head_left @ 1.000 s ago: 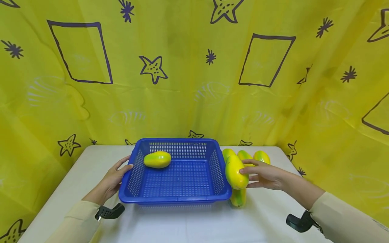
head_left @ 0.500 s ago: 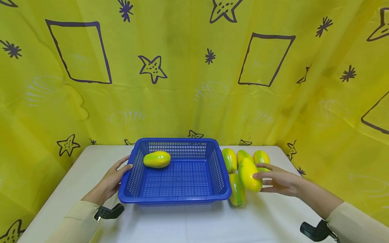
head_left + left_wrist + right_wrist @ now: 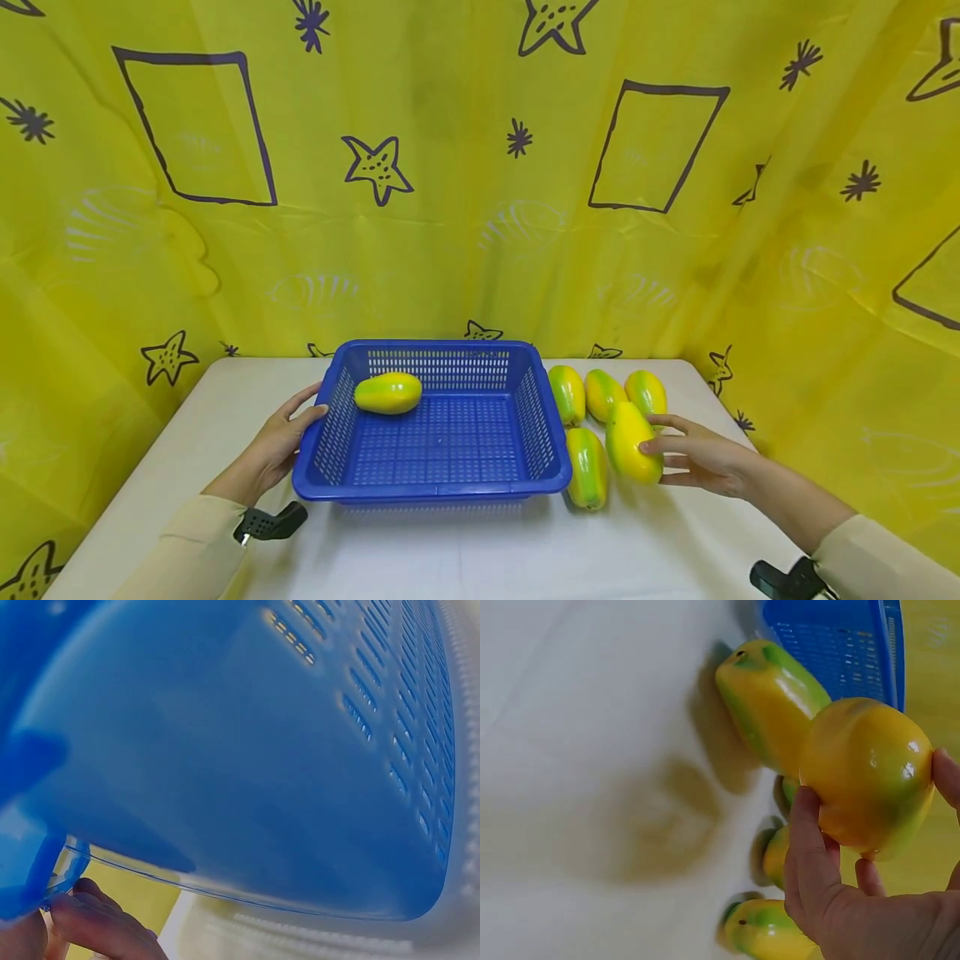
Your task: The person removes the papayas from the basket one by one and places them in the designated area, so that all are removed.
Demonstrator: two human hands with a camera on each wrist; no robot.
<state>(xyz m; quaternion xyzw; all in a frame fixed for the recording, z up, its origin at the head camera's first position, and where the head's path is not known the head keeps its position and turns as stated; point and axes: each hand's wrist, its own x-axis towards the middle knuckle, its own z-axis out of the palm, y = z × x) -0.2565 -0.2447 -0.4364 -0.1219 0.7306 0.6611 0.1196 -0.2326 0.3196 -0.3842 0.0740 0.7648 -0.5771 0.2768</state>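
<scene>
A blue plastic basket (image 3: 435, 490) with slotted walls stands on the table. My left hand (image 3: 273, 442) grips its left rim, thumb over the top edge; the left wrist view shows the basket wall (image 3: 225, 765) close up and fingers at the rim. Inside the basket, toward the back left, lies one yellow-green papaya (image 3: 388, 393). My right hand (image 3: 705, 457) holds another papaya (image 3: 628, 446) between thumb and fingers, right of the basket. In the right wrist view this papaya (image 3: 866, 776) is raised off the table, its shadow falling apart from it.
Right of the basket several more papayas lie on the white table (image 3: 480, 558): one near the front (image 3: 587, 468), others behind, such as the papaya (image 3: 567, 395) beside the basket wall. A yellow patterned curtain (image 3: 450, 250) encloses the back and sides.
My right hand has carried its papaya rightward and slightly toward me, away from the basket's right rim, uncovering the papayas behind. The left hand and basket have stayed in place.
</scene>
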